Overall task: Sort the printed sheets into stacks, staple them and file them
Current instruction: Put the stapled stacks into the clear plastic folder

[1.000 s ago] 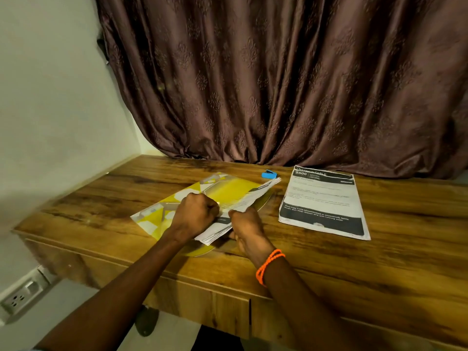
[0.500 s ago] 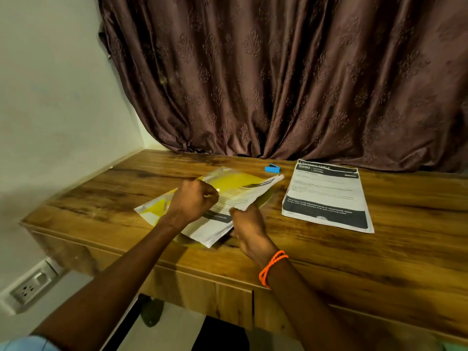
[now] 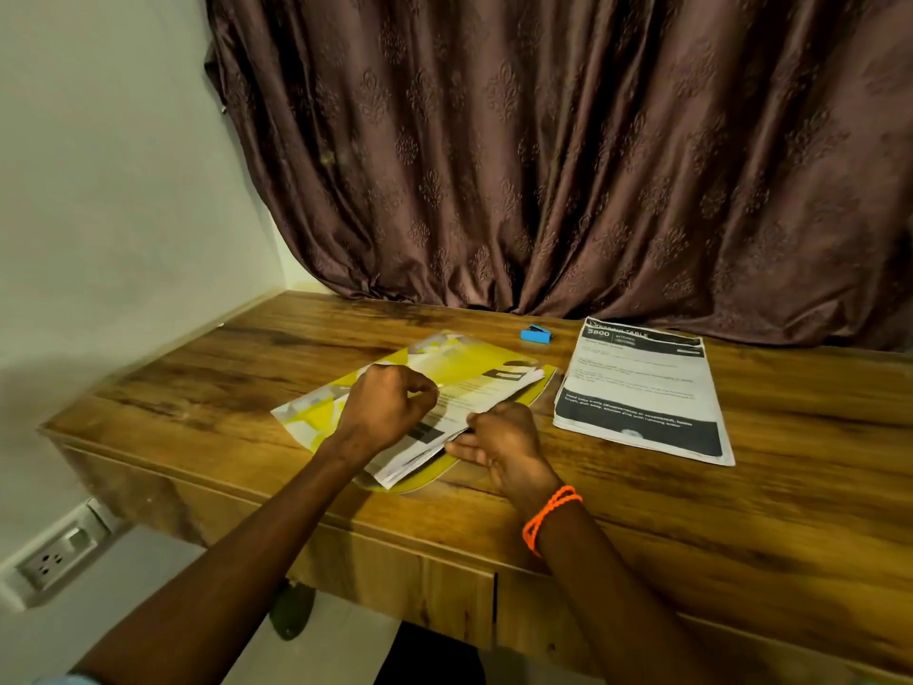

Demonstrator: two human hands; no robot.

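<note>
While my left grip [image 3: 380,412] stays clenched on the top of the sheaf of printed sheets [image 3: 462,417], pinching its upper face, my right grip [image 3: 499,440] holds the sheaf's near right edge between thumb and curled fingers. That sheaf lies inside the yellow folder [image 3: 459,360], which is spread open on the wooden counter [image 3: 741,511] in front of me. Compared with half a second ago, the sheets sit lower and flatter against the folder, and both hands have barely shifted from their places on them. A second stack of printed sheets [image 3: 642,393] lies flat to the right, just beside the folder, unmoved. Behind the folder a small blue stapler [image 3: 536,334] sits near the brown curtain [image 3: 543,155], where it was before. An orange band [image 3: 551,516] circles my right wrist.
</note>
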